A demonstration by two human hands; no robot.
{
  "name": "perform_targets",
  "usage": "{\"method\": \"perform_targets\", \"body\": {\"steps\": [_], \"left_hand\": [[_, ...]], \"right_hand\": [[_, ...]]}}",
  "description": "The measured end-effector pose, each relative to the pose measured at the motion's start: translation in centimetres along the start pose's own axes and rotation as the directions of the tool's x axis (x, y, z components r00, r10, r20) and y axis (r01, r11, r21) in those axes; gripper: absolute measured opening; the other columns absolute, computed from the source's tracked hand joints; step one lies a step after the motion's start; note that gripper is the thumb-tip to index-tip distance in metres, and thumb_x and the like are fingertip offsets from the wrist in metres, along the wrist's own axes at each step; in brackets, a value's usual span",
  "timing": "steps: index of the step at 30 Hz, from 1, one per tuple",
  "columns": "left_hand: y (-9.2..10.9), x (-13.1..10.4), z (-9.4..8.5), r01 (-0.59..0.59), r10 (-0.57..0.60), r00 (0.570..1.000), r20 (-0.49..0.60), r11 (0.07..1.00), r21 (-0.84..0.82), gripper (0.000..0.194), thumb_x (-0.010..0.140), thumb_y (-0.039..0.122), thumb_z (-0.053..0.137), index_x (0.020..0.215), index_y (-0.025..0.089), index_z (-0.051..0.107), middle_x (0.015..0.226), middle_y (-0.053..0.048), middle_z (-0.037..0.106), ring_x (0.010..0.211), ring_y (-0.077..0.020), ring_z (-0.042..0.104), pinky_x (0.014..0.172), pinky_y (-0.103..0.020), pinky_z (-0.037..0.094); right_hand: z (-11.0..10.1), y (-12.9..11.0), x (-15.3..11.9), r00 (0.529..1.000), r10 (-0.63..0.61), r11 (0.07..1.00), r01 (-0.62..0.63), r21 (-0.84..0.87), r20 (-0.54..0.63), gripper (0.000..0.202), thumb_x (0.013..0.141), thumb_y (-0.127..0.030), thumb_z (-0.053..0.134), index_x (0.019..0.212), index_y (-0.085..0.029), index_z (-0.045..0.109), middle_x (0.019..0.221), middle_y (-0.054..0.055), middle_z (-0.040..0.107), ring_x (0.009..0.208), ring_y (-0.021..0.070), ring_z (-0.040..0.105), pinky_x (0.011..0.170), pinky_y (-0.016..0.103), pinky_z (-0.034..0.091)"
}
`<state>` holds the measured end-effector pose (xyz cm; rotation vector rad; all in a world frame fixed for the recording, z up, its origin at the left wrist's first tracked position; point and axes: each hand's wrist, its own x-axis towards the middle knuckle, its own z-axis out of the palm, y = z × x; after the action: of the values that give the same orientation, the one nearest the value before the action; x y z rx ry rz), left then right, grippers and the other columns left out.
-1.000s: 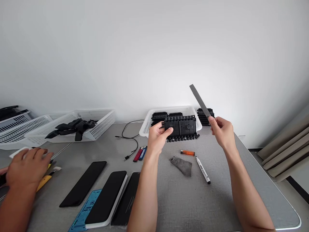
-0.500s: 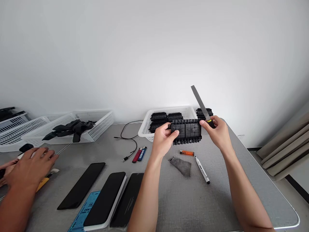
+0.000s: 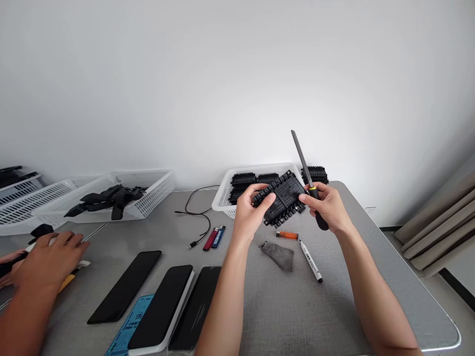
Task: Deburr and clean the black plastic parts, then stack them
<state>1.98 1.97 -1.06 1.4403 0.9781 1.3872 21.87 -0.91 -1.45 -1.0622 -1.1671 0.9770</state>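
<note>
A black ribbed plastic part (image 3: 285, 199) is held tilted above the table, its right end higher than its left. My left hand (image 3: 251, 210) is closed on its left side, thumb on the flat face. My right hand (image 3: 328, 203) grips a flat metal file (image 3: 302, 158) by its black and yellow handle, blade pointing up, while its thumb and fingertips touch the part's right edge. Behind, similar black parts (image 3: 244, 179) lie in a white basket (image 3: 222, 198), and another stack (image 3: 314, 174) sits to the basket's right.
An orange lighter (image 3: 287, 235), grey cloth (image 3: 278, 255) and white marker (image 3: 310, 262) lie below my hands. Leftward are two lighters (image 3: 214, 238), a black cable (image 3: 193, 212), several phones (image 3: 161, 306) and baskets (image 3: 159, 195). Another person's hand (image 3: 46, 262) works at far left.
The black part has turned from level to tilted, right end up. The file has turned edge-on in my right hand, its handle now pointing downward.
</note>
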Motion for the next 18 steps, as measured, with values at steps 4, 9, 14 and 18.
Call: {"method": "perform_targets", "body": {"steps": [4, 9, 14, 18], "left_hand": [[0.3, 0.0, -0.2, -0.094, 0.086, 0.994, 0.068, 0.987, 0.132, 0.032, 0.082, 0.047, 0.07, 0.092, 0.017, 0.075, 0.096, -0.006, 0.075, 0.094, -0.0231, 0.067, 0.079, -0.027, 0.05], [0.5, -0.1, -0.9, 0.093, -0.109, 0.951, 0.289, 0.993, 0.067, 0.04, 0.079, 0.042, 0.074, 0.11, 0.017, 0.073, 0.095, -0.008, 0.077, 0.09, -0.0252, 0.071, 0.078, -0.031, 0.054], [0.2, -0.5, -0.4, 0.107, -0.145, 0.911, 0.387, 0.987, 0.118, 0.041, 0.079, 0.035, 0.073, 0.115, 0.017, 0.067, 0.109, -0.012, 0.075, 0.094, -0.0272, 0.072, 0.078, -0.035, 0.057], [-0.3, -0.4, 0.4, -0.007, -0.038, 0.961, 0.273, 0.987, 0.16, 0.029, 0.082, 0.031, 0.068, 0.108, 0.017, 0.067, 0.107, -0.01, 0.075, 0.097, -0.0271, 0.071, 0.081, -0.036, 0.057]], "right_hand": [[-0.2, -0.1, 0.1, 0.999, -0.024, 1.0, 0.024, -0.011, -0.03, 0.048, 0.062, -0.051, 0.086, 0.089, -0.019, 0.062, 0.056, -0.007, 0.05, 0.043, 0.0081, 0.04, 0.041, 0.024, 0.033], [-0.5, -0.2, 0.1, 0.996, -0.066, 0.997, 0.064, -0.039, -0.063, 0.046, 0.063, -0.049, 0.086, 0.089, -0.018, 0.064, 0.058, -0.006, 0.051, 0.043, 0.0078, 0.04, 0.041, 0.024, 0.034], [-0.3, 0.0, -0.1, 0.992, -0.122, 0.986, 0.119, -0.12, -0.014, 0.047, 0.065, -0.052, 0.084, 0.092, -0.017, 0.066, 0.056, -0.006, 0.05, 0.045, 0.0084, 0.039, 0.042, 0.024, 0.034], [-0.2, -0.2, -0.5, 0.987, -0.145, 0.961, 0.124, -0.246, -0.069, 0.056, 0.071, -0.059, 0.079, 0.104, -0.016, 0.068, 0.063, -0.002, 0.057, 0.048, 0.01, 0.042, 0.045, 0.024, 0.036]]}}
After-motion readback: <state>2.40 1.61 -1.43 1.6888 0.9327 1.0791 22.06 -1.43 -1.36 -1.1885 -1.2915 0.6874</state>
